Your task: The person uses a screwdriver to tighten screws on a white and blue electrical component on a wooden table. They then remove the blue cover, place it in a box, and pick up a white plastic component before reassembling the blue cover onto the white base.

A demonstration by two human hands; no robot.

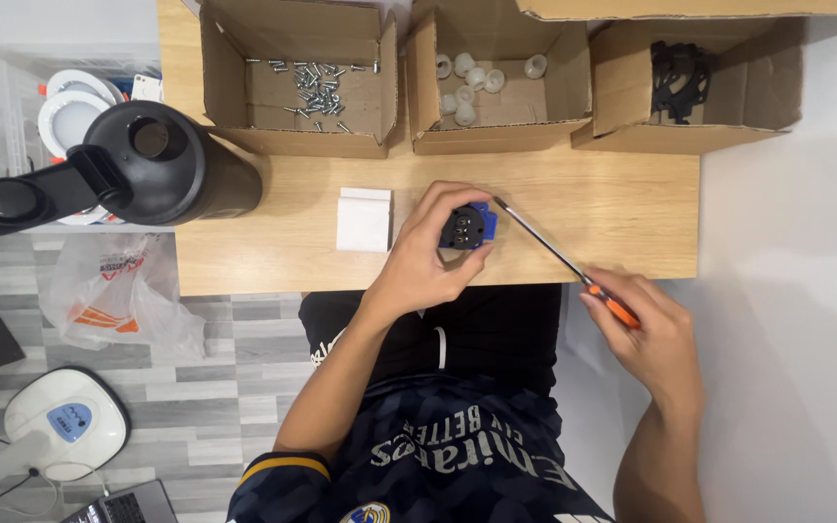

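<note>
While you sit close against the near edge of the tabletop (244,261), your right hand (646,334) hangs just off its front right corner, fingers clenched around the orange handle of a screwdriver (559,254). The tool's long axis runs on a diagonal, from that handle up and to your left across the wood, and its tip sits at the upper right edge of the small black and blue part (469,229); whether it is actually seated in a screw head is too small to tell. So the part lies up and to the left of your right hand, a full shaft's length away, while your left hand (428,257) is right on it, fingers curled over the top and thumb below, grasping the piece and pressing it onto the wood near the middle of the tabletop. Just to the left of that hand rests a small white block (364,221), apart from your fingers. Further left stands a large black bottle (162,165) with its flip cap open. Along the far edge sit three open cardboard boxes: one of screws (317,87), one of white round pieces (472,82), and one of black parts (680,77).
</note>
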